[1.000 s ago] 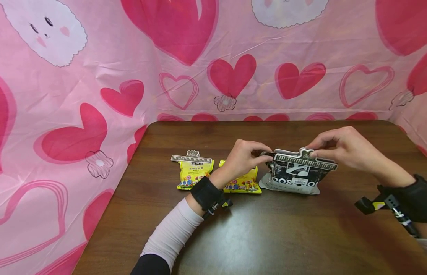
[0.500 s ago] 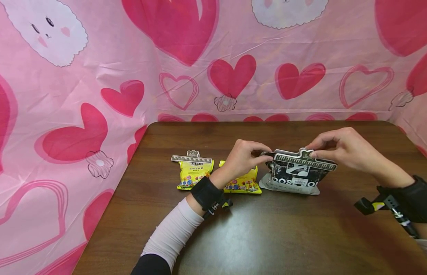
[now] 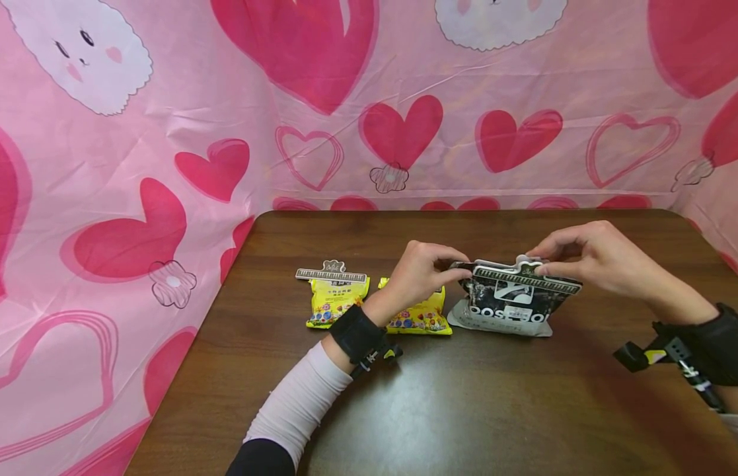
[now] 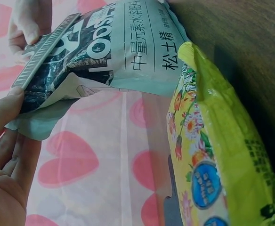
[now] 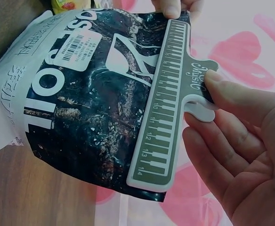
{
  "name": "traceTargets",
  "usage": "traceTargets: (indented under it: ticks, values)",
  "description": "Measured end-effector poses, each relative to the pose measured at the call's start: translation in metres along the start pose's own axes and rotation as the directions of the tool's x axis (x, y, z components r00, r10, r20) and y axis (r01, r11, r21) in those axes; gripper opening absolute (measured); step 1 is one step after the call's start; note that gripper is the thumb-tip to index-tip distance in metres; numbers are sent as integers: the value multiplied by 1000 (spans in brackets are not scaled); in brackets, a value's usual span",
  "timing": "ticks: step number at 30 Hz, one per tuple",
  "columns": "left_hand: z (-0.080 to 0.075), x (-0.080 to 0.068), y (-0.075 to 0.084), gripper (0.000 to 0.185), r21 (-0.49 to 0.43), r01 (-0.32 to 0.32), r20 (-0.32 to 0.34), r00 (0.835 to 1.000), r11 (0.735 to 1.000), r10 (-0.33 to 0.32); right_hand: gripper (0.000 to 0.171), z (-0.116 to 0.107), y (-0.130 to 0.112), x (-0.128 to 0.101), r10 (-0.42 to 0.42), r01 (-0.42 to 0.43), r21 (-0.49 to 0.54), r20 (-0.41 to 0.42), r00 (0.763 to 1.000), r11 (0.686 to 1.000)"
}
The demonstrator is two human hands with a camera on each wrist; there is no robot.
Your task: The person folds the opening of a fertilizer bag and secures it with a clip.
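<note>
Light was bright and even, faint sheen on the table; head view bowed at edges, wrist views soft up close.

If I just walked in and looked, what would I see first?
Probably the two hands in the middle of the brown table: the right hand pinches a ruler-marked clip along the top of a black bag, while the left hand holds the bag's left corner. Left of them lie two yellow packets, one with its own clip. Behind everything hangs a pink cloth with big red hearts.
</note>
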State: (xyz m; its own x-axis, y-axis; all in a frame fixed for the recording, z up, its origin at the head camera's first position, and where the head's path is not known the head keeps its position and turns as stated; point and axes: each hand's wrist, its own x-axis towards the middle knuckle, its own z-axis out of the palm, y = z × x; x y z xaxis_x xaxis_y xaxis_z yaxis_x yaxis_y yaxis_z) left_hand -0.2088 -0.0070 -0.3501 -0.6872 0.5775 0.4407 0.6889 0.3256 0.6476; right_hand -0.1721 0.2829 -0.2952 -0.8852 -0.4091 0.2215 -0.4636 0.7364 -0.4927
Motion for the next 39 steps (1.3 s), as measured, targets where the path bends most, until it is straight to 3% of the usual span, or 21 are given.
traceTargets:
  ticks: [9,22,39]
  values:
    - [-1,1,0,18,1,-4,-2,1000,1000,4,30,0,0,0,-1,1,-3,9,1000,1000]
    - [0,1,-3,19,-15,-11,9,1000,1000,12,36,2,8,-8,27,-28,72,18,999,997]
    - [0,1,-5,18,-31,-38,10,999,999,38,33,14,42,-38,70,-69,101,1,998,992]
